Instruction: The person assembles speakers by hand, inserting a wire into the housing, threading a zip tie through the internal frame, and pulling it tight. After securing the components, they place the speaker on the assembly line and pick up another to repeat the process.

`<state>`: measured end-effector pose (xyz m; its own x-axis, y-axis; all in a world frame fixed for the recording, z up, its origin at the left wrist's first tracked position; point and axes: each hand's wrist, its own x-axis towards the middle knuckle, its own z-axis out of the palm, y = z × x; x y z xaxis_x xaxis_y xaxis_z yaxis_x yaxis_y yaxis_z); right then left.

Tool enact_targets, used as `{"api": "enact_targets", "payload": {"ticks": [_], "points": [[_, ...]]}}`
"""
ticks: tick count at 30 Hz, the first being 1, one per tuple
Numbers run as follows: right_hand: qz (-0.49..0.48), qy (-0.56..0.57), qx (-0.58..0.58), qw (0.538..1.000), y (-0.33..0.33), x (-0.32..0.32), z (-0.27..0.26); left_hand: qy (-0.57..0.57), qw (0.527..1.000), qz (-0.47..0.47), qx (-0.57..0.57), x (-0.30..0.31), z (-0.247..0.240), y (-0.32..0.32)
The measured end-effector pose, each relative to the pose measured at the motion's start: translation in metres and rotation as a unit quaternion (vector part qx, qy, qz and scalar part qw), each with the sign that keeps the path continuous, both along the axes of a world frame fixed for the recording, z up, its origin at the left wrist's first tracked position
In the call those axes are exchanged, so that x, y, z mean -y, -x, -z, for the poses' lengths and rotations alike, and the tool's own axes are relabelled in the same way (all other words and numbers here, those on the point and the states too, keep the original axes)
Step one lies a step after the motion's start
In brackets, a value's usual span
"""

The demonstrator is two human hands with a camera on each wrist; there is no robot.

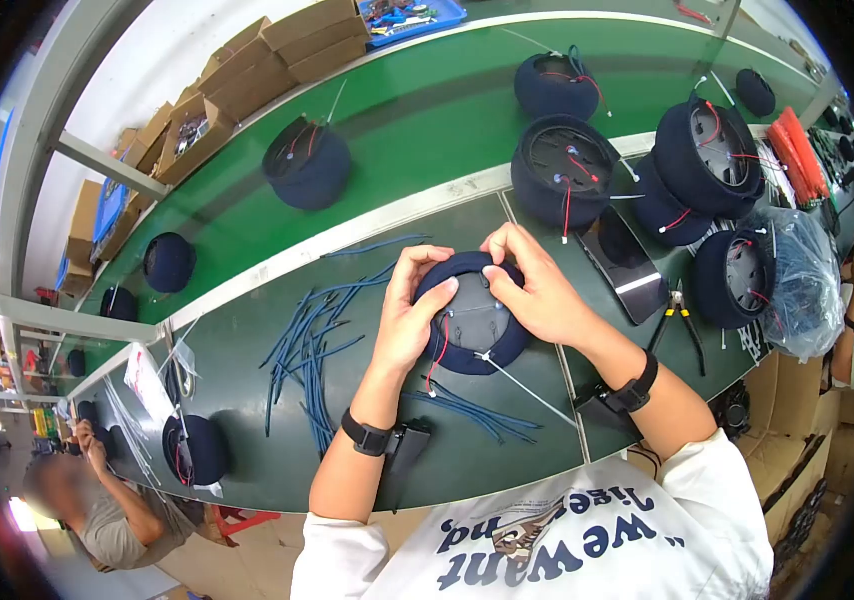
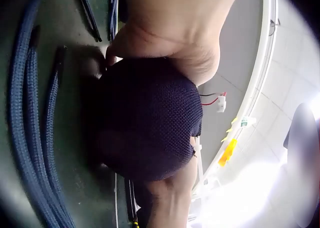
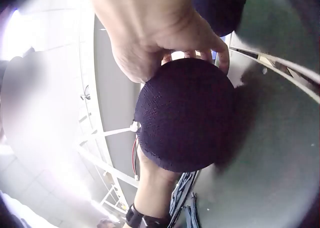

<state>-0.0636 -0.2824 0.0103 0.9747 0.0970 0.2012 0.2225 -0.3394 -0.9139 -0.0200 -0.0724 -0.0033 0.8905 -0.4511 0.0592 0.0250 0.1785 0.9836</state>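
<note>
Both hands grip a round part covered in dark blue knit fabric (image 1: 475,318), its grey inner face turned up in the head view. The left hand (image 1: 415,305) holds its left side, thumb over the rim; the right hand (image 1: 539,290) pinches the far right rim between thumb and fingers. A white cable tie (image 1: 527,386) sticks out from the near edge, and a red wire with a white connector (image 1: 433,385) hangs at the left. In the left wrist view the knit side (image 2: 150,118) hides most fingers; in the right wrist view it (image 3: 185,115) faces the camera.
Blue braided sleeves (image 1: 312,350) lie left of the hands. On the right are a phone (image 1: 619,262), pliers (image 1: 682,320), several similar covered parts (image 1: 565,170) and a plastic bag (image 1: 802,285). Beyond a white rail stretches a green surface (image 1: 417,120). Another person (image 1: 122,500) is at lower left.
</note>
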Motion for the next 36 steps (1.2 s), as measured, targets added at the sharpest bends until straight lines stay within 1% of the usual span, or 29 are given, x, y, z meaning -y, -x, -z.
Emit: {"api": "enact_targets", "payload": {"ticks": [2,4,5,6,7,8,9,11,12,15,16,19,22,25,26,27,28,29,30,31,33,34,36], "points": [[0.0,0.007,-0.026,1.0,0.002,0.003,-0.008,-0.005,0.999,0.001,0.034,-0.008,0.001,-0.002],[0.0,-0.109,-0.048,0.993,0.01,0.009,-0.02,-0.019,0.998,0.003,0.056,-0.021,-0.002,-0.006],[-0.001,-0.166,-0.061,0.984,0.014,0.014,-0.026,-0.035,0.999,-0.01,0.041,-0.031,-0.011,-0.002],[-0.021,-0.112,-0.036,0.993,0.022,0.03,-0.028,-0.042,0.994,0.0,0.1,-0.043,-0.014,0.001],[-0.048,-0.124,-0.017,0.991,0.031,0.042,-0.03,-0.051,0.986,0.008,0.16,-0.056,-0.016,0.005],[-0.062,-0.078,-0.035,0.994,0.04,0.05,-0.031,-0.075,0.982,0.047,0.168,-0.065,-0.017,0.011],[-0.074,-0.03,-0.051,0.995,0.047,0.053,-0.031,-0.085,0.981,0.088,0.148,-0.069,-0.017,0.016],[-0.104,0.037,-0.061,0.992,0.053,0.043,-0.02,-0.164,0.97,0.127,0.131,-0.06,-0.016,0.025],[-0.124,0.014,-0.097,0.987,0.053,0.035,-0.013,-0.154,0.972,0.111,0.136,-0.048,-0.011,0.027],[-0.073,0.063,-0.056,0.994,0.048,0.018,-0.009,-0.216,0.948,0.075,0.221,-0.027,-0.007,0.021],[-0.072,0.051,-0.02,0.996,0.044,0.018,0.008,-0.204,0.949,0.069,0.228,-0.024,0.0,0.019],[-0.054,0.121,0.02,0.991,0.042,0.022,0.024,-0.168,0.949,0.077,0.254,-0.022,0.011,0.015],[-0.057,0.131,0.026,0.989,0.044,0.024,0.017,-0.242,0.928,0.073,0.275,-0.028,-0.002,0.014],[-0.06,0.11,0.052,0.991,0.061,0.035,-0.011,-0.268,0.915,0.031,0.3,-0.066,-0.028,0.009],[-0.053,0.066,0.085,0.993,0.071,0.039,-0.008,-0.266,0.899,-0.018,0.347,-0.08,-0.045,0.012],[-0.061,0.111,0.112,0.986,0.079,0.038,-0.01,-0.26,0.88,-0.065,0.392,-0.089,-0.058,0.019],[-0.069,0.158,0.139,0.975,0.088,0.038,-0.015,-0.261,0.846,-0.081,0.458,-0.087,-0.066,0.028],[-0.079,0.203,0.164,0.962,0.096,0.037,-0.018,-0.263,0.828,-0.054,0.492,-0.071,-0.072,0.042],[-0.07,0.189,0.204,0.958,0.096,0.029,-0.015,-0.268,0.809,-0.012,0.523,-0.048,-0.07,0.05],[-0.075,0.191,0.219,0.954,0.096,0.025,-0.013,-0.273,0.785,0.028,0.555,-0.031,-0.069,0.054],[-0.084,0.192,0.252,0.945,0.095,0.021,-0.012,-0.282,0.765,0.031,0.578,-0.02,-0.052,0.055],[-0.085,0.179,0.249,0.948,0.095,0.018,-0.014,-0.285,0.754,0.034,0.591,-0.018,-0.043,0.051],[-0.097,0.18,0.25,0.946,0.096,0.02,-0.013,-0.276,0.747,0.025,0.604,-0.018,-0.036,0.048]]}}
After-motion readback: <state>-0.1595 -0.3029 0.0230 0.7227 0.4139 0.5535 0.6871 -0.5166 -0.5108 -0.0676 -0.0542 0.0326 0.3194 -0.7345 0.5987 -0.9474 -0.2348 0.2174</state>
